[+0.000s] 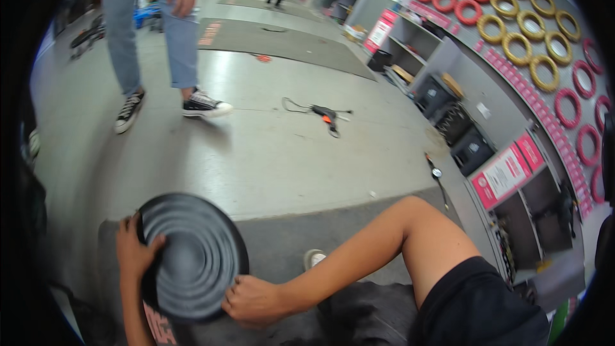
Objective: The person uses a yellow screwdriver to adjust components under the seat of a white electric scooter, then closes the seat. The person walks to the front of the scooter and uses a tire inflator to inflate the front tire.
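A black round disc (198, 250) with concentric ridges on its face is held tilted in front of me at the lower left; its exact kind I cannot tell. My left hand (136, 248) grips its left rim, the thumb laid over the face and the fingers wrapped behind the edge. On the lower right rim my right hand (253, 300) is closed in a fist-like grip. The disc's underside is hidden.
A dark mat (282, 234) lies under my feet. Ahead on the floor are a black cord with a handheld tool (327, 115) and a small gauge (436, 173). A person in jeans (173, 32) stands at the left; shelves (410, 41) line the right.
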### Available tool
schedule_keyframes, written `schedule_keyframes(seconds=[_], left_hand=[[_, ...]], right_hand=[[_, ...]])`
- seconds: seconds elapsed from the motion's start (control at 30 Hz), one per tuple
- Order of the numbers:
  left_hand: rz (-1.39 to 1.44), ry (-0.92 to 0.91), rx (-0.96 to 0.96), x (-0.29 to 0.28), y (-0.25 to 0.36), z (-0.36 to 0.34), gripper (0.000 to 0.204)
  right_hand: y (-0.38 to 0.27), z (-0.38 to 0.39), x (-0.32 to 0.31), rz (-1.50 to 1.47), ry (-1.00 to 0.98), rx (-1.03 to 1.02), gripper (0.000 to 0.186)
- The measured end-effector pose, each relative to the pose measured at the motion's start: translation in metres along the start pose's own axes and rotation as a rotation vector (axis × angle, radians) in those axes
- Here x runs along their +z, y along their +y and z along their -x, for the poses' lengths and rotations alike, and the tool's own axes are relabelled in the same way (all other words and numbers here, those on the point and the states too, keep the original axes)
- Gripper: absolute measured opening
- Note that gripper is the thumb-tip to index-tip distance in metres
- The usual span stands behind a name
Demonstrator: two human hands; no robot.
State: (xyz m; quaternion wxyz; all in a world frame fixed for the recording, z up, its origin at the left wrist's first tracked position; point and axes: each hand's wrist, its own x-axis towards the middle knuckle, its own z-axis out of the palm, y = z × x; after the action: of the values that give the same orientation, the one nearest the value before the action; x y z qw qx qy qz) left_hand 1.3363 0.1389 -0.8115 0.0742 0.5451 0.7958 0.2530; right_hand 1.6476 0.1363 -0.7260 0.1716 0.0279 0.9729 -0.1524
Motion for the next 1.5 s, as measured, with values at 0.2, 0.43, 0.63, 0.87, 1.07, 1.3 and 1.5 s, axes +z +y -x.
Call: schedule_keyframes(seconds=[0.2,0.43,0.63,0.87,1.07,1.3,1.5], left_hand=[[0.001,-0.297,0.116,0.018,0.073,0.034,0.109],[0.265,-0.638,-0.096,0.044,0.175,0.119,0.083],[0.313,-0.625,0.023,0.063,0.207,0.193,0.081],[0.162,-1.095,0.476,0.084,0.277,0.222,0.091],[0.045,-1.273,0.562,0.112,0.336,0.246,0.083],[-0.429,-1.545,1.053,0.214,0.39,0.23,0.067],[-0.392,-1.512,1.125,0.273,0.494,0.201,0.054]], right_hand=[[0.075,0.048,0.042,-0.01,0.527,0.158,0.078],[0.124,0.052,0.066,-0.63,-0.047,0.332,0.106],[0.104,0.117,0.061,-0.665,-0.217,0.134,0.064],[0.13,0.133,0.181,-0.371,-0.549,-0.323,0.073],[0.309,0.206,0.028,-0.632,0.066,0.545,0.049],[0.279,0.506,0.277,-0.816,0.202,0.979,0.045],[-0.003,0.625,0.422,-1.75,-0.371,1.574,0.039]])
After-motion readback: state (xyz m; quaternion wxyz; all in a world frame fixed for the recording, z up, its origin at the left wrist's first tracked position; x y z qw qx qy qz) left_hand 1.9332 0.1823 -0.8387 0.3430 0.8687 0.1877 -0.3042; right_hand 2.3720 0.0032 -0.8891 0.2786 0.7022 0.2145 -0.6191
